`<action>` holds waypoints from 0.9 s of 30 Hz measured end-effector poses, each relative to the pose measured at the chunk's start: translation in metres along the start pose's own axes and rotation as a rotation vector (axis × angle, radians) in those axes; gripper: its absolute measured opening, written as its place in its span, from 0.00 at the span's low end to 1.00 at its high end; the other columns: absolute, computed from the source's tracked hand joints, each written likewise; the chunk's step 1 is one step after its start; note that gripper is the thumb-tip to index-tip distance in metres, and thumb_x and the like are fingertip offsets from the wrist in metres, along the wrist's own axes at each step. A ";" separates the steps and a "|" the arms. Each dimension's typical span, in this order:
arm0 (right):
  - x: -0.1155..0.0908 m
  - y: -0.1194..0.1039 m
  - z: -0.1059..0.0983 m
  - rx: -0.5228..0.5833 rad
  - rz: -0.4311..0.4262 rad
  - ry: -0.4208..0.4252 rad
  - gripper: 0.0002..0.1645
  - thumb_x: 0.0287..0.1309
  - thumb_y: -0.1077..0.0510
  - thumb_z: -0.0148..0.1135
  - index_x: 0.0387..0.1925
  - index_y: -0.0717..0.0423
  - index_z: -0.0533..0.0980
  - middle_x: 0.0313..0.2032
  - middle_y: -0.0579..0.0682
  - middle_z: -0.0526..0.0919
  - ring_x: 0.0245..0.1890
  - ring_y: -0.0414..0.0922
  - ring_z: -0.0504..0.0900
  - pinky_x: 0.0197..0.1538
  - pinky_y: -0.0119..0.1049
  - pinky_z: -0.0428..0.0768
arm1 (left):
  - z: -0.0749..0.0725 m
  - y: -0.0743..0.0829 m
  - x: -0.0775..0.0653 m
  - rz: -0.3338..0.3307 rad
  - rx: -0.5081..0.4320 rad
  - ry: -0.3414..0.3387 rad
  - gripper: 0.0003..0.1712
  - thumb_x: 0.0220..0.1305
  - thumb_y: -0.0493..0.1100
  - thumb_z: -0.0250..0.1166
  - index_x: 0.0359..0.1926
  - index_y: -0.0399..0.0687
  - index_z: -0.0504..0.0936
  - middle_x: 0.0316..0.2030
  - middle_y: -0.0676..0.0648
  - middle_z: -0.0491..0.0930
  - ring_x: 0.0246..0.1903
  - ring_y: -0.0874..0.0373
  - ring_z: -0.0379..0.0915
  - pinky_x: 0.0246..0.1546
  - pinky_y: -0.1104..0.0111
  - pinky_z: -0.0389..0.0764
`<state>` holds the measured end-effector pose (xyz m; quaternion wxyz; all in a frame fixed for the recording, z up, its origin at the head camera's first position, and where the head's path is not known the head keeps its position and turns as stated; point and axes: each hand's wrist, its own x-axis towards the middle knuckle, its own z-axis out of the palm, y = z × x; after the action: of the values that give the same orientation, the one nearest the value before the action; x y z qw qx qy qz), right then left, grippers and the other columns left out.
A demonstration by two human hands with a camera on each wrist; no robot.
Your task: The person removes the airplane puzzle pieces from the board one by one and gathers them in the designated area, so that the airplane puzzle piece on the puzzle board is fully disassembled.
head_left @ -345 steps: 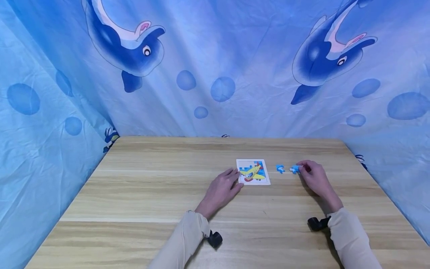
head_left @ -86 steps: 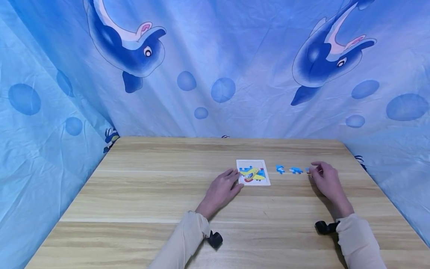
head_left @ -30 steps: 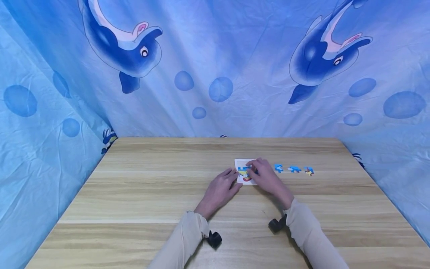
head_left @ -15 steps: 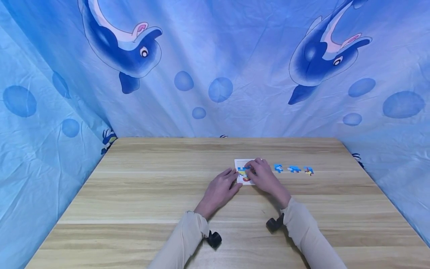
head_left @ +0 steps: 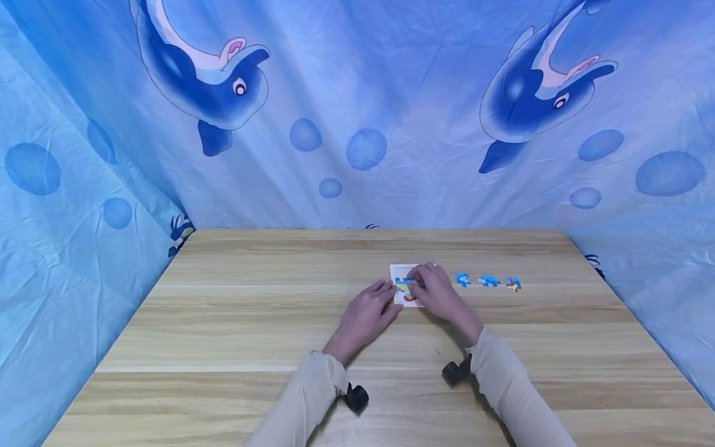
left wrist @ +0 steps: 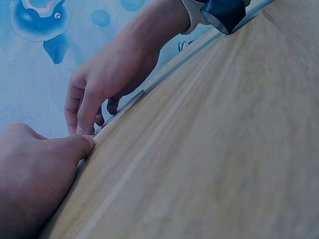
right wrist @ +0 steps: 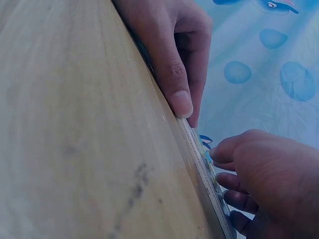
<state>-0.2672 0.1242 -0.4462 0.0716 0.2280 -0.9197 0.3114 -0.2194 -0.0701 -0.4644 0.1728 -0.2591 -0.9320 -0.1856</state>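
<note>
- The blue backdrop [head_left: 436,205], printed with dolphins and bubbles, rises beyond the puzzle board [head_left: 399,269] and along both sides.
- The wood-grained tabletop [head_left: 223,323] lies beneath the puzzle board and spreads out all around it.
- Two pale sleeves, the left sleeve [head_left: 304,397] and the right sleeve [head_left: 514,379], reach in from the near side of the puzzle board.
- The left hand [head_left: 363,320] rests at the puzzle board's left edge, fingers relaxed and touching the frame, thumb at the near corner — its grip is released.
- The right hand [head_left: 441,295] arches over the right half of the puzzle board, fingers bent down towards it; whether its grip pinches a piece I cannot tell.
- The puzzle board itself lies flat, a white frame with yellow, red and blue picture parts showing between the hands.
- Two black wrist cameras, one by the left cuff [head_left: 356,397] and one by the right cuff [head_left: 455,372], sit on the near side of the puzzle board.
- Three loose pieces line up right of the puzzle board — a blue-and-white piece [head_left: 463,279] nearest it, another blue-and-white one [head_left: 489,280], then a blue, red and yellow piece [head_left: 512,284] farthest out.
</note>
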 end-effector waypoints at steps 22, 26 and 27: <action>0.003 0.002 0.000 0.246 0.107 -0.008 0.06 0.63 0.61 0.60 0.41 0.57 0.76 0.33 0.49 0.79 0.33 0.44 0.77 0.36 0.37 0.78 | 0.000 0.000 0.001 -0.032 -0.016 -0.038 0.28 0.69 0.57 0.57 0.61 0.44 0.77 0.61 0.45 0.74 0.64 0.51 0.66 0.63 0.61 0.70; 0.003 -0.001 0.000 0.273 0.126 -0.010 0.08 0.63 0.62 0.60 0.44 0.58 0.76 0.33 0.49 0.79 0.33 0.44 0.77 0.35 0.36 0.78 | 0.000 0.000 0.001 -0.026 -0.016 -0.026 0.28 0.69 0.57 0.57 0.60 0.44 0.77 0.61 0.45 0.74 0.64 0.50 0.67 0.62 0.61 0.70; 0.003 -0.002 0.000 0.273 0.123 -0.010 0.09 0.62 0.62 0.60 0.44 0.59 0.76 0.33 0.49 0.79 0.33 0.44 0.77 0.35 0.36 0.78 | 0.001 -0.001 0.001 -0.024 -0.016 -0.022 0.28 0.69 0.57 0.57 0.60 0.43 0.77 0.60 0.45 0.74 0.64 0.50 0.67 0.62 0.61 0.70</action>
<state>-0.2693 0.1217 -0.4446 0.0164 0.1804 -0.8814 0.4362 -0.2204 -0.0698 -0.4651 0.1581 -0.2513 -0.9354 -0.1920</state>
